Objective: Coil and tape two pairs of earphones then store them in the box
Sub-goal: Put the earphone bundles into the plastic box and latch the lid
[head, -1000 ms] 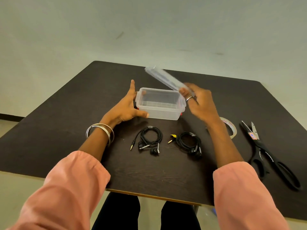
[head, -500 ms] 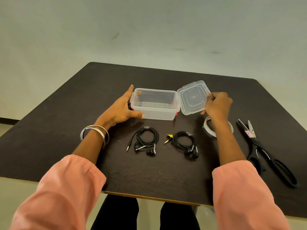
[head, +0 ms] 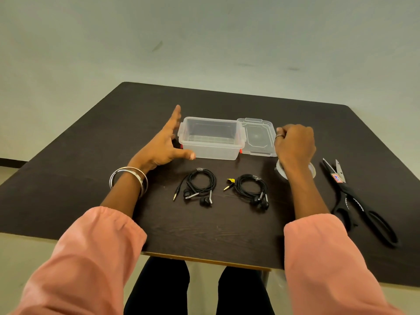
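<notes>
A clear plastic box (head: pixel 213 153) stands open on the dark table (head: pixel 227 230). Its lid (head: pixel 256 137) lies flat on the table against the box's right side. My left hand (head: pixel 162 146) is spread beside the box's left wall, fingers straight, with the thumb tip at the front left corner. My right hand (head: pixel 294 145) has curled fingers at the lid's right edge. Two coiled black earphones lie in front of the box: the left pair (head: pixel 201 183) and the right pair (head: pixel 251 188) with a yellow tag at its plug.
A roll of clear tape (head: pixel 312 171) lies partly hidden under my right wrist. Large black-handled scissors (head: pixel 354 198) lie at the right, blades pointing away. The table's near edge runs just above my knees.
My right hand swung the lid off the box to the right and laid it flat on the table. My left hand loosened from the box's left side and spread open.
</notes>
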The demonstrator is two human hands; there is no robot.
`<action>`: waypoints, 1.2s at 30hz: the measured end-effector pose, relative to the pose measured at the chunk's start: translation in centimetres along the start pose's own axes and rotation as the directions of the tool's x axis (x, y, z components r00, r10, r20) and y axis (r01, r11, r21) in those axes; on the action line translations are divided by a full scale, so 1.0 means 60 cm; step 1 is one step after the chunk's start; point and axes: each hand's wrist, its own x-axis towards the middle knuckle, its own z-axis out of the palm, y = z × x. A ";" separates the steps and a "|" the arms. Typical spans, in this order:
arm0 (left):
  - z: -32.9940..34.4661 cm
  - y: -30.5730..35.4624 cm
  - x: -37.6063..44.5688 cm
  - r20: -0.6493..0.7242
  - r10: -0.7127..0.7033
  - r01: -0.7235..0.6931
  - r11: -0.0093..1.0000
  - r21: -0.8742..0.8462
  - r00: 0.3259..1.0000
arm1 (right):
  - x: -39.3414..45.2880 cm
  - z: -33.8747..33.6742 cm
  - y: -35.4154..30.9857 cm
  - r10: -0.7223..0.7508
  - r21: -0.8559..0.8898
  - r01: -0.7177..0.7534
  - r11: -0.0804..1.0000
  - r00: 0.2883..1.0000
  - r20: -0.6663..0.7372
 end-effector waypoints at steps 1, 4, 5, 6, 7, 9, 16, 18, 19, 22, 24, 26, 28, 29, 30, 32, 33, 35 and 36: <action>-0.002 0.000 -0.007 -0.057 0.020 -0.020 1.000 -0.006 0.998 | -0.004 -0.002 0.001 -0.015 0.058 0.017 0.998 0.999 -0.040; -0.001 0.004 -0.033 -0.393 0.131 -0.133 0.991 0.022 0.910 | -0.023 -0.014 -0.001 -0.115 0.258 0.136 0.957 0.989 -0.095; 0.002 0.008 -0.043 -0.501 0.194 -0.179 0.981 0.078 0.843 | -0.032 -0.020 -0.004 -0.155 0.332 0.178 0.927 0.984 -0.093; 0.007 0.010 -0.053 -0.570 0.258 -0.213 0.966 0.146 0.780 | -0.043 -0.029 -0.006 -0.195 0.406 0.209 0.889 0.978 -0.077; 0.014 0.013 -0.061 -0.590 0.311 -0.237 0.950 0.202 0.745 | -0.056 -0.038 -0.009 -0.232 0.474 0.226 0.851 0.972 -0.045; 0.032 0.018 -0.074 -0.526 0.337 -0.244 0.940 0.240 0.781 | -0.081 -0.053 -0.012 -0.304 0.552 0.220 0.804 0.950 0.065; 0.072 0.023 -0.090 -0.199 0.240 -0.101 0.841 0.532 0.950 | -0.114 -0.058 0.005 -0.417 0.399 0.248 0.883 0.805 0.422; 0.077 0.026 -0.091 -0.222 0.170 -0.022 0.837 0.546 0.960 | -0.119 -0.063 0.011 -0.401 0.426 0.200 0.882 0.795 0.455; 0.080 0.030 -0.091 -0.227 0.146 0.008 0.826 0.563 0.963 | -0.121 -0.065 0.013 -0.396 0.427 0.189 0.885 0.788 0.472; 0.087 0.048 -0.091 -0.253 0.075 0.073 0.844 0.532 0.965 | -0.126 -0.067 0.018 -0.360 0.390 0.173 0.904 0.799 0.481; 0.088 0.054 -0.088 -0.241 0.049 0.085 0.853 0.516 0.969 | -0.129 -0.068 0.016 -0.317 0.394 0.127 0.911 0.825 0.467; 0.088 0.060 -0.087 -0.217 0.023 0.097 0.844 0.528 0.976 | -0.129 -0.069 0.010 -0.269 0.377 0.086 0.922 0.842 0.467; 0.087 0.064 -0.086 -0.190 -0.010 0.114 0.831 0.545 0.982 | -0.127 -0.072 0.001 -0.241 0.353 0.062 0.934 0.837 0.491; 0.085 0.066 -0.086 -0.186 -0.021 0.122 0.825 0.551 0.982 | -0.125 -0.075 -0.004 -0.241 0.359 0.055 0.932 0.834 0.497; 0.082 0.069 -0.087 -0.190 -0.024 0.126 0.825 0.551 0.982 | -0.122 -0.080 -0.008 -0.245 0.380 0.047 0.924 0.834 0.493; 0.069 0.078 -0.086 -0.210 0.012 0.101 0.847 0.521 0.978 | -0.113 -0.094 -0.019 -0.261 0.443 0.032 0.896 0.846 0.466; 0.062 0.084 -0.085 -0.225 0.039 0.080 0.865 0.496 0.974 | -0.106 -0.103 -0.026 -0.268 0.470 0.029 0.882 0.852 0.449; 0.047 0.107 -0.083 -0.285 0.082 0.045 0.910 0.412 0.955 | -0.089 -0.121 -0.041 -0.276 0.520 0.022 0.854 0.867 0.416; 0.038 0.121 -0.081 -0.331 0.093 0.034 0.933 0.359 0.939 | -0.078 -0.129 -0.050 -0.276 0.548 0.015 0.836 0.876 0.397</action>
